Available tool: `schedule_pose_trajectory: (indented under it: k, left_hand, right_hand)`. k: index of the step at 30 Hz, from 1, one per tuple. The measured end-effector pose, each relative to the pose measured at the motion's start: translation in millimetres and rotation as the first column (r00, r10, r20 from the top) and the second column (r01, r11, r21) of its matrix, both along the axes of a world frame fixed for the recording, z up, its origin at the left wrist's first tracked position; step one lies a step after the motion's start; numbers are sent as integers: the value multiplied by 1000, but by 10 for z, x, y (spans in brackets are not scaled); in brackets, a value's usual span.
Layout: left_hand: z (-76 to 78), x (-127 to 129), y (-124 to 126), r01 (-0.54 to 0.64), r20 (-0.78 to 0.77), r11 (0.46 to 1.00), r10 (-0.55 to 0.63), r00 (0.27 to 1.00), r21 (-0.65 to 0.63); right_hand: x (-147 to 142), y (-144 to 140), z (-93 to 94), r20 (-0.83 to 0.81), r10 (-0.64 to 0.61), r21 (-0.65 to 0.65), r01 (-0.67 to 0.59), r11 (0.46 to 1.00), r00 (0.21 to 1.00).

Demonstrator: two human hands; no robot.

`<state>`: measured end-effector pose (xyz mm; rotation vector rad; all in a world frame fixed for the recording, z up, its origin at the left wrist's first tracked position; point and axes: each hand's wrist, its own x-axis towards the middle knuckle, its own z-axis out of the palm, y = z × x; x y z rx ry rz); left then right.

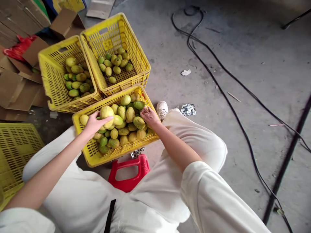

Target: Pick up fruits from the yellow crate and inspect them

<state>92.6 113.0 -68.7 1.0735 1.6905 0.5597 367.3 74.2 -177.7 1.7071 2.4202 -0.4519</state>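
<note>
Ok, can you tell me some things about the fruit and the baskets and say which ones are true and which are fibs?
1. The left hand grips a big yellow fruit in the nearest basket. True.
2. The baskets are blue. False: all of them are yellow.
3. The right hand rests on fruit in the same nearest basket. True.
4. The far right basket is heaped to the brim. False: only a small cluster of fruit lies on its bottom.
5. A red stool stands on the floor between the person's legs. True.
6. The floor has no cables. False: black cables run across it.
</note>
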Motion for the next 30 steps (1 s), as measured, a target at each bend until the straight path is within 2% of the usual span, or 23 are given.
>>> schedule_pose_trajectory:
  k: [3, 6, 10, 11, 13, 15, 18, 21, 24, 25, 27, 30]
  left_hand:
    - [152, -341, -166, -138, 84, 986, 146, 986, -88]
    - [169, -541, -204, -299, 99, 936, 321, 942, -188]
    - [150, -588, -114, -390, 194, 854, 471, 861, -343]
    - [158, -575, -88, -398, 232, 839, 499, 835, -370]
    - [195, -534, -51, -416, 301, 815, 547, 781, -403]
    - [250, -488, -41, -421, 361, 805, 572, 736, -418]
    - [334, -425, -73, -409, 445, 812, 574, 688, -416]
    - [388, -387, -128, -383, 497, 823, 561, 662, -419]
    - [398, -379, -163, -360, 507, 821, 560, 655, -442]
    - [391, -382, -168, -363, 499, 815, 568, 654, -451]
    - [366, -394, -170, -378, 480, 801, 586, 653, -464]
    - [314, -409, -169, -376, 469, 795, 591, 656, -475]
  right_hand:
    - [-33, 24, -18, -9, 8, 3, -8, 1000, 1000]
    - [-45, 51, 53, -2, 15, -7, -15, 1000, 1000]
    - [-27, 147, 277, 18, -14, -10, 14, 1000, 1000]
    - [-23, 179, 356, -22, -50, -18, 50, 999, 999]
    - [-27, 230, 540, -209, -151, -58, 142, 988, 966]
    - [-57, 235, 750, -473, -253, -156, 202, 967, 844]
    - [-157, 141, 1045, -737, -412, -393, 157, 906, 536]
    - [-305, 1, 1216, -785, -577, -575, 81, 814, 225]
    - [-455, -73, 1253, -720, -692, -692, -19, 722, -42]
    - [-495, -76, 1252, -698, -708, -705, -73, 706, -109]
    - [-553, -62, 1253, -681, -709, -686, -180, 706, -186]
    - [-584, -21, 1292, -694, -688, -640, -255, 725, -214]
